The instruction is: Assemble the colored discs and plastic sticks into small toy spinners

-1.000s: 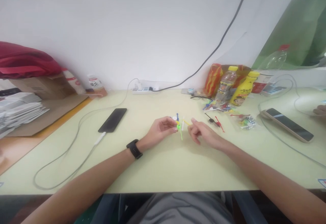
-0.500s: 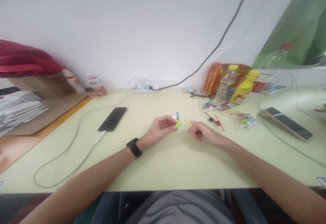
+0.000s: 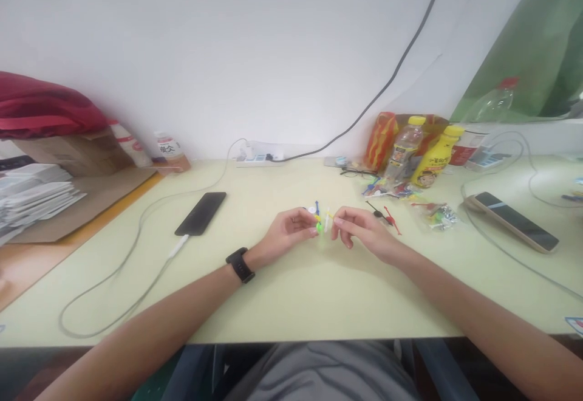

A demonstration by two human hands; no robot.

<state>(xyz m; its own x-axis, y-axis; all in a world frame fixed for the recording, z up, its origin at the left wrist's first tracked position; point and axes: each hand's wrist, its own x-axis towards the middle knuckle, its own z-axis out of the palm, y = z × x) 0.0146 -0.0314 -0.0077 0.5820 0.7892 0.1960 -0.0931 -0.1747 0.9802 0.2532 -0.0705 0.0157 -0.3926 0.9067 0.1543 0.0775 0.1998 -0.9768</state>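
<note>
Gripping small, round, bright-green plastic piece (image 3: pixel 319 228) in left hand (image 3: pixel 288 229), presumably for steadiness, back from near edge of pale-green tabletop (image 3: pixel 296 304). Cannot tell grip of curled right hand (image 3: pixel 364 231).

On your left you have a dark phone (image 3: pixel 201 213) lying flat, a pale charging cable (image 3: pixel 181 245) plugged into it; farther left, a red bag (image 3: pixel 48 109) rests on a cardboard box (image 3: pixel 68 157); a labelled bottle (image 3: pixel 169 149) stands near the wall (image 3: pixel 228 42); ahead of you sits a power strip (image 3: pixel 255 158) (a thick dark cord (image 3: pixel 392 79) climbs away from it); to your right, a yellow bottle (image 3: pixel 432 161) stands beside a clear bottle (image 3: pixel 404 149); black-framed glasses (image 3: pixel 357 172) lie nearby; another phone (image 3: pixel 514 222) rests at far right.
</note>
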